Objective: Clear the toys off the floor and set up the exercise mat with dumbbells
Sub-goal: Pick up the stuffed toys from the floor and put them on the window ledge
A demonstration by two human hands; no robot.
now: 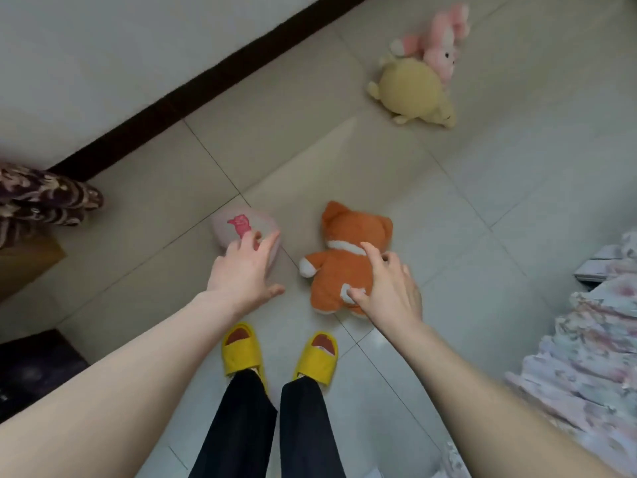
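A person is standing on a pale tiled floor (448, 208) in yellow slippers, looking down and reaching both bare arms toward soft toys. At the far left, a dark patterned fabric bundle (41, 198) is lying by the wall. Next, the left hand (243, 270) is spreading its fingers open over a pale pink cushion-like plush with a red printed figure (241, 232); the fingertips are touching its near edge, but the hand is not yet closing on it. Just to the right, the right hand (386, 284) is curling onto the back of an orange and white plush fox (344, 250) lying face down, thumb and fingers pressing into the fur, seemingly starting a grip. Farther away, at the upper right, a round yellow plush animal (412, 89) is lying against a pink plush rabbit (441, 43). A floral bedcover (586, 339) is filling the right edge. To do this well, each hand should be gathering a full handful of soft body before lifting. No toy container, mat or dumbbells are showing.
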